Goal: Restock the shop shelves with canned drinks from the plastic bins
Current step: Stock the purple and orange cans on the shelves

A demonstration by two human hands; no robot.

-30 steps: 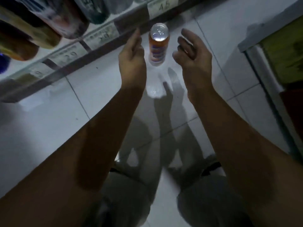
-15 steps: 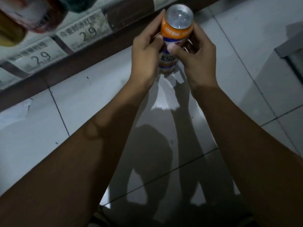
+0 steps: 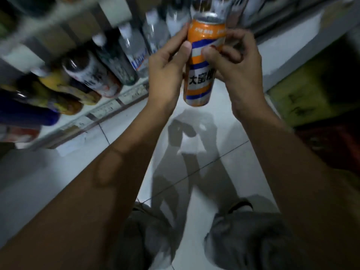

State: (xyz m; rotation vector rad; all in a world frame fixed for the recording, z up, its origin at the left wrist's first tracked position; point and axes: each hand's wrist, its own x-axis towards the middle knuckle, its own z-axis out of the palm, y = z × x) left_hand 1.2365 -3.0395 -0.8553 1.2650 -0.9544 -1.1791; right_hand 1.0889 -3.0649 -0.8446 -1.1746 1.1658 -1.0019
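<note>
**Can in both hands, shelf slot next**

Head view: the orange can is upright between the fingers of both hands, raised beside the shelf. This looks like the placing step. Next it needs a free gap among the bottles. The left hand grips its left side and the right hand pinches its right.

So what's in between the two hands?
The orange drink can. The left hand and the right hand hold it from either side, with nothing else between them. The head view shows this.
</note>
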